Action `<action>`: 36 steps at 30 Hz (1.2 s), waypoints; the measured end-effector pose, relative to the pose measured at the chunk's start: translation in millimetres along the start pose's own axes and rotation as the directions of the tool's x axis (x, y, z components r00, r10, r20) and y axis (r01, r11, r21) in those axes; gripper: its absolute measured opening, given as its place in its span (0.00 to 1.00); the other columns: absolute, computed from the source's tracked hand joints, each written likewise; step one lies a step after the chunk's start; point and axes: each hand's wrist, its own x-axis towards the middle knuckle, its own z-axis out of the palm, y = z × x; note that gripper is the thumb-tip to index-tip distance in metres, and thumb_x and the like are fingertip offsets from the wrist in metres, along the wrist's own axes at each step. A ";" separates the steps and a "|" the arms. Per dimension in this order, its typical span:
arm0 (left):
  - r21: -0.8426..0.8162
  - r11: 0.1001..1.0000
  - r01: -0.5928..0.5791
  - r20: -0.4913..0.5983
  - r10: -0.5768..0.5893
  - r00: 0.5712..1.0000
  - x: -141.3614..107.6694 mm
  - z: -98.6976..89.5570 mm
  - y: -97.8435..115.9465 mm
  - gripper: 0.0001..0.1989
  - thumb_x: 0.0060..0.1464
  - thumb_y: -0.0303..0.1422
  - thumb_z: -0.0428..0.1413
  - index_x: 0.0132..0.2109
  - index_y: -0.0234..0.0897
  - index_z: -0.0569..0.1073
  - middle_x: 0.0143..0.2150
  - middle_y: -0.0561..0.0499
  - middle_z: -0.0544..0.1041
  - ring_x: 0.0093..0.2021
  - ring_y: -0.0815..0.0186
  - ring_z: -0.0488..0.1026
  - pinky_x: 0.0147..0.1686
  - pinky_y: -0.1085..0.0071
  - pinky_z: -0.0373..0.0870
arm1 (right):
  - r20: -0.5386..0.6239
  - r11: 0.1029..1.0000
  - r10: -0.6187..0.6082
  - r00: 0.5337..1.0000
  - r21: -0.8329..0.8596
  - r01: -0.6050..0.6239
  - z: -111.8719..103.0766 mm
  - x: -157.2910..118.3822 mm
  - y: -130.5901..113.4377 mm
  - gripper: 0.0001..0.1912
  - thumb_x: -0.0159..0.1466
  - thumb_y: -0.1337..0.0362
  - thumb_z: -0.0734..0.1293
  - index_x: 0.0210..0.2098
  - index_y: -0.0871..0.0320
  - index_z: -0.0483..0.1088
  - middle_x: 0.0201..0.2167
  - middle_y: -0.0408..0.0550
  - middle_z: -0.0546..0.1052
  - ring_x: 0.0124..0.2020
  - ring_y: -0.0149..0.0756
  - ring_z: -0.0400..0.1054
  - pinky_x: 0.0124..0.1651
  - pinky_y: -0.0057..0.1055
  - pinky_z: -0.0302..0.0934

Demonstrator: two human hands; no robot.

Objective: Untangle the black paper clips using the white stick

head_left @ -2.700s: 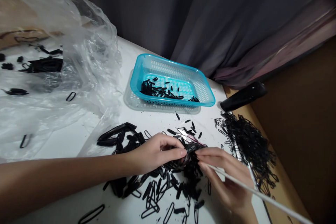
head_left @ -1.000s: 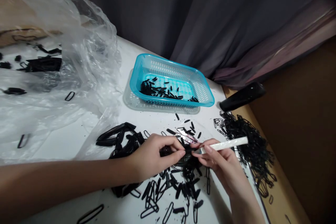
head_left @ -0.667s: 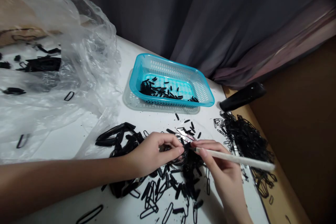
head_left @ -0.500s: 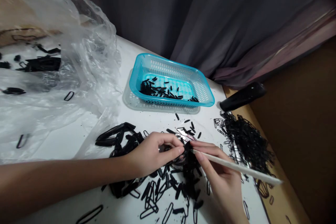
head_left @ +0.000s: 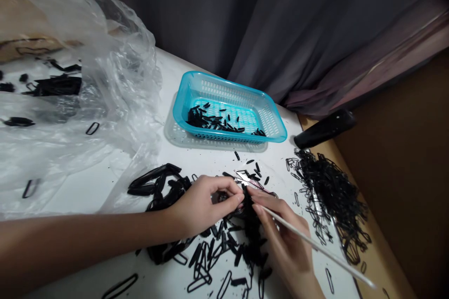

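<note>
My left hand (head_left: 206,203) comes in from the left, thumb and forefinger pinched on a small black piece (head_left: 244,188). My right hand (head_left: 284,233) is closed around a long, thin white tool (head_left: 322,247). Its rear end points to the lower right, and its working tip is hidden by my fingers. The fingertips of both hands nearly meet above a pile of black rubber-like strips and loops (head_left: 252,233). Around the pile lie loose slivers and thin oblong rings (head_left: 224,285). A pointed metal blade or tip (head_left: 242,176) lies just beyond my fingers.
Behind the hands stands a blue basket (head_left: 229,79) with many small black slivers inside. A heap of thin black rings (head_left: 329,191) lies at the right table edge, near a black cylindrical object (head_left: 324,128). A clear plastic bag (head_left: 119,65) with black pieces spreads over the left side.
My right hand has shifted slightly left and turned, so the white tool now slants more steeply and shows a narrower side. My left hand has barely moved.
</note>
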 end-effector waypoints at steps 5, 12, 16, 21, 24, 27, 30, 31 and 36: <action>-0.004 1.000 0.002 -0.007 -0.002 1.000 -0.2 0.3 0.6 0.09 0.56 0.31 0.55 0.29 0.35 0.74 0.29 0.53 0.78 0.32 0.67 0.72 0.38 0.72 0.68 | -0.104 0.990 -0.115 0.988 -0.091 0.106 7.6 -2.5 2.3 0.13 0.66 0.70 0.66 0.47 0.50 0.75 0.47 0.46 0.81 0.48 0.41 0.77 0.48 0.35 0.75; -0.030 0.999 -0.011 0.023 0.011 1.000 -0.7 0.7 0.7 0.09 0.57 0.31 0.54 0.29 0.35 0.73 0.28 0.54 0.76 0.32 0.68 0.71 0.38 0.74 0.67 | -0.101 0.985 -0.142 0.985 -0.113 0.130 8.3 -5.0 6.0 0.16 0.66 0.71 0.64 0.49 0.49 0.73 0.47 0.45 0.81 0.47 0.38 0.77 0.46 0.30 0.74; -0.046 0.999 -0.028 0.030 0.029 0.999 0.9 0.6 -0.1 0.08 0.56 0.30 0.54 0.29 0.36 0.73 0.28 0.55 0.75 0.32 0.69 0.70 0.37 0.74 0.65 | -0.169 0.999 0.033 0.985 0.023 -0.030 12.5 -7.9 5.2 0.11 0.67 0.69 0.65 0.45 0.50 0.75 0.44 0.45 0.82 0.48 0.38 0.76 0.50 0.33 0.72; -0.047 0.999 -0.007 0.035 0.008 0.999 -0.1 -0.6 -2.5 0.07 0.54 0.27 0.55 0.28 0.36 0.71 0.27 0.57 0.73 0.31 0.70 0.68 0.36 0.74 0.64 | -0.374 0.976 0.183 0.909 0.184 -0.120 7.5 -0.3 7.4 0.04 0.66 0.64 0.67 0.39 0.54 0.75 0.39 0.46 0.81 0.42 0.36 0.78 0.46 0.33 0.74; -0.054 0.999 0.005 0.050 -0.002 0.999 -1.4 -0.5 -3.1 0.06 0.54 0.26 0.55 0.28 0.36 0.71 0.28 0.57 0.73 0.31 0.69 0.69 0.36 0.73 0.63 | -0.519 0.952 0.265 0.813 0.277 -0.133 -4.8 7.9 12.0 0.05 0.65 0.61 0.69 0.37 0.55 0.74 0.37 0.44 0.80 0.41 0.37 0.78 0.47 0.35 0.74; -0.078 0.997 0.028 0.051 -0.025 0.998 -1.5 -0.3 -2.5 0.06 0.55 0.28 0.54 0.29 0.37 0.71 0.28 0.56 0.73 0.32 0.68 0.69 0.36 0.72 0.63 | -0.546 0.915 0.331 0.770 0.387 -0.118 -14.4 13.6 15.6 0.07 0.64 0.59 0.70 0.36 0.56 0.73 0.34 0.42 0.78 0.40 0.37 0.78 0.49 0.38 0.72; -0.095 0.995 0.042 0.042 -0.038 0.998 -1.3 -0.6 -1.5 0.06 0.55 0.30 0.54 0.30 0.37 0.70 0.29 0.56 0.72 0.33 0.68 0.68 0.36 0.72 0.62 | -0.462 0.872 0.379 0.802 0.469 -0.143 -17.1 14.3 16.5 0.07 0.63 0.58 0.70 0.35 0.56 0.74 0.35 0.41 0.76 0.40 0.37 0.78 0.49 0.38 0.72; -0.098 0.994 0.041 0.039 -0.038 0.999 -1.2 -0.7 -1.2 0.06 0.55 0.30 0.54 0.30 0.37 0.70 0.29 0.56 0.70 0.33 0.68 0.67 0.36 0.71 0.61 | -0.438 0.864 0.391 0.810 0.478 -0.158 -16.9 13.7 16.4 0.07 0.63 0.58 0.70 0.35 0.56 0.74 0.35 0.41 0.75 0.41 0.37 0.78 0.49 0.37 0.72; -0.160 0.985 0.063 0.051 -0.056 0.997 0.2 -1.3 -1.3 0.06 0.54 0.31 0.52 0.29 0.37 0.67 0.28 0.57 0.66 0.32 0.68 0.63 0.35 0.71 0.59 | -0.320 0.884 0.394 0.862 0.390 -0.259 -14.8 10.3 14.1 0.09 0.63 0.57 0.70 0.36 0.56 0.75 0.41 0.47 0.79 0.47 0.41 0.75 0.53 0.40 0.70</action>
